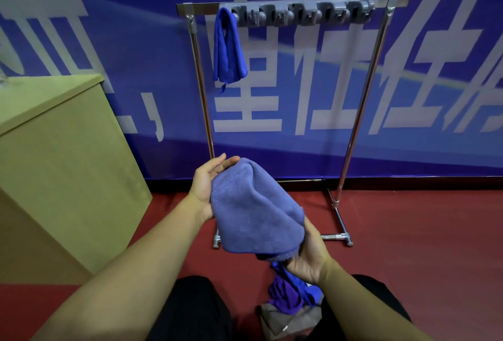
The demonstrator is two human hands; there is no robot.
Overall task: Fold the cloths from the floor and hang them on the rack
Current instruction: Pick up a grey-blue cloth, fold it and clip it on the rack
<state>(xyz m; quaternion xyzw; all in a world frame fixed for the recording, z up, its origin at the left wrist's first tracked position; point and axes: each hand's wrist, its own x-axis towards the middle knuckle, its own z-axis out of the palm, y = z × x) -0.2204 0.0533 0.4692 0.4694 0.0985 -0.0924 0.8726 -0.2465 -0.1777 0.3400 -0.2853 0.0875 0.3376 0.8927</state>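
Note:
A lavender-blue cloth [253, 208], folded over, rests between my two hands in front of me. My left hand [206, 185] presses flat against its left side, fingers extended. My right hand [309, 253] grips its lower right corner from below. Ahead stands a metal rack [353, 134] with a top bar and a row of grey hooks [302, 14]. A bright blue cloth [228, 46] hangs folded from the leftmost hook. On the red floor by my knees lies a pile of cloths [291, 300]: blue, purple and grey-brown ones.
A beige cabinet [62, 166] stands at the left, close to the rack's left post. Behind the rack is a blue wall banner with large white characters [408, 82]. The rack's foot bars [340, 234] reach forward over the red floor.

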